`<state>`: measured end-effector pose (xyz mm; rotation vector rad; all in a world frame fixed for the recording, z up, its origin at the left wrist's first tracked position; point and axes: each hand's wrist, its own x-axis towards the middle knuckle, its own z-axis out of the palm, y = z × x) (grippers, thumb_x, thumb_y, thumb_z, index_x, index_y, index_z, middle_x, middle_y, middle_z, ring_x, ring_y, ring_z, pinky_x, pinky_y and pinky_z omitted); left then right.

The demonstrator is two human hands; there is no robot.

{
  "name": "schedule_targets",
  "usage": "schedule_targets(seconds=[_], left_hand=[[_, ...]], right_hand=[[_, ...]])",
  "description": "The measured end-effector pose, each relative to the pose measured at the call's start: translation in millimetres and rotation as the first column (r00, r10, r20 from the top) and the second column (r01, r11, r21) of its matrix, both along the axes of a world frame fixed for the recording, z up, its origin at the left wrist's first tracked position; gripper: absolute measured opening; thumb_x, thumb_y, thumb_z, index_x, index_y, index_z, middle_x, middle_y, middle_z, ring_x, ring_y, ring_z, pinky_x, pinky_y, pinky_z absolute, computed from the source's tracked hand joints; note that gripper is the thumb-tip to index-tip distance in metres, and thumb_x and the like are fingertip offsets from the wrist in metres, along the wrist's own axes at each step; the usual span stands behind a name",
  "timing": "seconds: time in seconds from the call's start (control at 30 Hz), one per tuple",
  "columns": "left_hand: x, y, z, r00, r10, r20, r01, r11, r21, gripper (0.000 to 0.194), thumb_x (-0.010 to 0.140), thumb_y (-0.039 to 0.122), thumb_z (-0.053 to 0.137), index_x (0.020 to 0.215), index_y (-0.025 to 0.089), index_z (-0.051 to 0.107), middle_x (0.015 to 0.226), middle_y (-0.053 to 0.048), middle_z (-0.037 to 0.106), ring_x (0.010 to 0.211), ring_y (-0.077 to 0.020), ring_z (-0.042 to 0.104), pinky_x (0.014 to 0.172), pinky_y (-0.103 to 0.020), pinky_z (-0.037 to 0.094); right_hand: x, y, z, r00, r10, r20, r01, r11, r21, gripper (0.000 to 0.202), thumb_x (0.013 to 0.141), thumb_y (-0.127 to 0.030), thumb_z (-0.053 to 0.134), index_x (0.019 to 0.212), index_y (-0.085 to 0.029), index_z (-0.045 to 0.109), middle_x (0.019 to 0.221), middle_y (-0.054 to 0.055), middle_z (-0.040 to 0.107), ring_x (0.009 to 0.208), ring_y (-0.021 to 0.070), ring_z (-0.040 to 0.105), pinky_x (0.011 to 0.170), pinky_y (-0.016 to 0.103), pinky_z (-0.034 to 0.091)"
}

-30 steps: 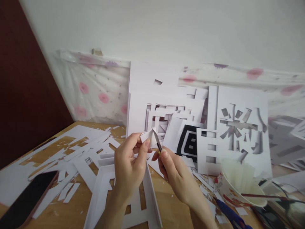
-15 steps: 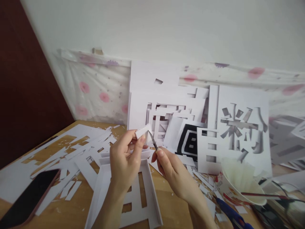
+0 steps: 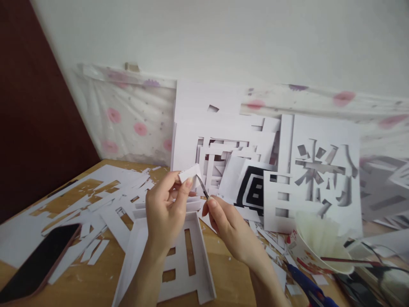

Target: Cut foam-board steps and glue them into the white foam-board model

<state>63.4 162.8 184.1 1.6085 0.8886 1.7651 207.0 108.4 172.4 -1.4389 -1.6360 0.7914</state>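
Pinched between the thumb and fingers of my left hand [image 3: 166,209] is a small white foam board piece [image 3: 189,172], held up above the table. My right hand [image 3: 228,226] is closed around a slim craft knife [image 3: 202,186], its dark blade slanting up to the left. The blade tip touches or nearly touches the right end of the piece; I cannot tell which. Below my hands lies a white foam board character shape [image 3: 204,260] with raised side walls and rectangular openings, partly hidden by my left forearm.
A black phone [image 3: 40,260] and white offcuts [image 3: 96,251] lie at left. Cut-out boards [image 3: 345,128] lean against the wall behind. On the right are a paper bowl [image 3: 303,251] of translucent sticks and a blue glue gun [image 3: 306,283].
Both hands have shifted very slightly left with the foam board piece and the knife. Their grips stay the same.
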Motion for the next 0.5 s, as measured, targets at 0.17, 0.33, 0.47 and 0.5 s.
schedule_targets(seconds=[0.17,0.33,0.47,0.5], left_hand=[[0.8,-1.2,-2.0,1.0,0.015,0.005,-0.015,1.0,0.001,0.012,0.088,0.029,0.065,0.082,0.019,0.066,0.072,0.002,0.065,0.063,-0.0119,0.066,0.061,-0.022,0.058],[-0.2,-1.6,-1.6,0.999,0.044,0.022,-0.044,0.999,0.005,0.009,0.088,0.029,0.067,0.087,0.02,0.069,0.077,0.002,0.069,0.066,-0.0116,0.066,0.064,-0.021,0.06],[-4.2,-1.3,0.4,0.997,0.064,0.033,-0.064,0.998,-0.01,0.013,0.086,0.032,0.069,0.084,0.02,0.069,0.074,0.002,0.068,0.062,-0.0119,0.066,0.058,-0.021,0.058],[-4.9,-1.3,1.0,0.997,0.062,0.036,-0.061,0.998,-0.012,0.013,0.086,0.033,0.07,0.084,0.02,0.069,0.074,0.002,0.068,0.061,-0.0118,0.065,0.058,-0.021,0.058]], right_hand=[[0.7,-0.4,2.4,1.0,0.003,0.025,-0.003,1.0,-0.006,0.055,0.1,-0.065,0.025,0.083,-0.021,0.054,0.063,-0.004,0.044,0.059,0.0122,0.041,0.06,0.026,0.034],[1.8,-2.2,5.5,0.998,0.015,0.057,-0.014,0.999,-0.032,0.054,0.1,-0.065,0.025,0.083,-0.022,0.052,0.063,-0.005,0.043,0.061,0.0125,0.042,0.063,0.027,0.034],[2.2,-2.2,6.9,0.995,0.027,0.095,-0.022,0.998,-0.056,0.054,0.1,-0.066,0.024,0.081,-0.022,0.049,0.067,-0.004,0.047,0.065,0.0128,0.043,0.064,0.027,0.032],[2.4,-2.2,7.1,0.995,0.024,0.1,-0.018,0.998,-0.058,0.054,0.099,-0.067,0.024,0.082,-0.023,0.049,0.068,-0.004,0.048,0.065,0.0129,0.044,0.064,0.027,0.032]])
